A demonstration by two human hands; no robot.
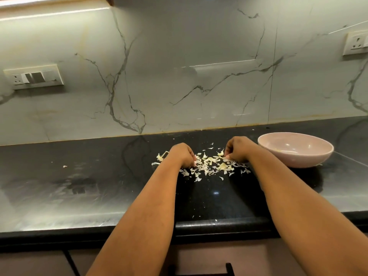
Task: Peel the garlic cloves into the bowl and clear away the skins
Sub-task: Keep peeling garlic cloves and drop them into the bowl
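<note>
1. Left hand (182,155): knuckles up, fingers curled down onto the black countertop (99,176) at the left edge of the garlic skins (211,165). Its fingertips meet the scraps; whether they pinch any piece cannot be told.
2. Right hand (238,149): likewise knuckles up, fingers curled, tips down among the skins at the right side of the pile. A pale scrap sits at its fingertips; a firm hold cannot be confirmed.
3. Garlic skins: thin, papery, pale yellow-white flakes, loosely scattered in a patch on the countertop. A few stray pieces lie apart to the left and near the front edge.
4. Position: the bulk of the pile lies between the two hands, with one clump just beyond the left hand's outer side.
5. Bowl (310,158): pale pink, upright, standing on the countertop just right of the right hand, apart from it. Something small and pale shows inside; too indistinct to identify.
6. Background: marbled backsplash (179,76) with switch plates at left and right.
</note>
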